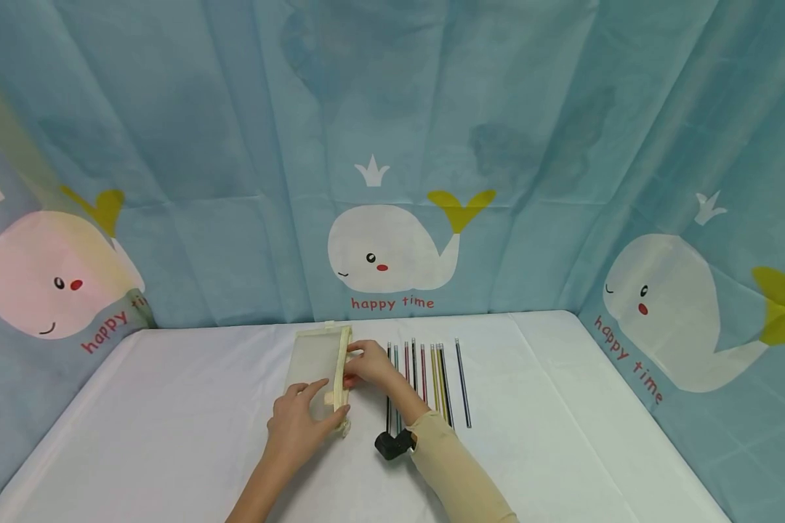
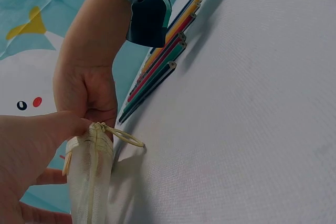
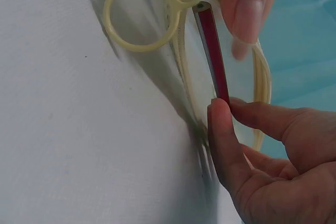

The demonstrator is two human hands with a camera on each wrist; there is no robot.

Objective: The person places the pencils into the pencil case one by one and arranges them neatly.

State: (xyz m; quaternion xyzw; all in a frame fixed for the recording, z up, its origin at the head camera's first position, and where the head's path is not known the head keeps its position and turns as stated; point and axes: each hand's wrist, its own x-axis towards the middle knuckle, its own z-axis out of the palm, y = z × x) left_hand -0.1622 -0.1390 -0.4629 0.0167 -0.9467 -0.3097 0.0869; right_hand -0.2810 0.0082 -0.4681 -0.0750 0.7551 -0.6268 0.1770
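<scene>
A pale mesh pencil case (image 1: 314, 356) with a cream zip edge lies left of centre on the white table. My left hand (image 1: 297, 421) grips its near end, the thumb by the zip and the fingers spread over the mesh. From the right, my right hand (image 1: 369, 365) reaches to the zip side. In the right wrist view its thumb and fingertips pinch a red pencil (image 3: 214, 51) with a silver-grey stripe, which lies along the opening beside the zip. A cream ring pull (image 3: 107, 22) hangs at the zip's end.
Several coloured pencils (image 1: 423, 370) lie side by side right of the case, partly covered by the right forearm. One dark blue pencil (image 1: 463, 381) lies a little apart at the row's right end. A blue whale-print curtain (image 1: 392, 109) encloses the table.
</scene>
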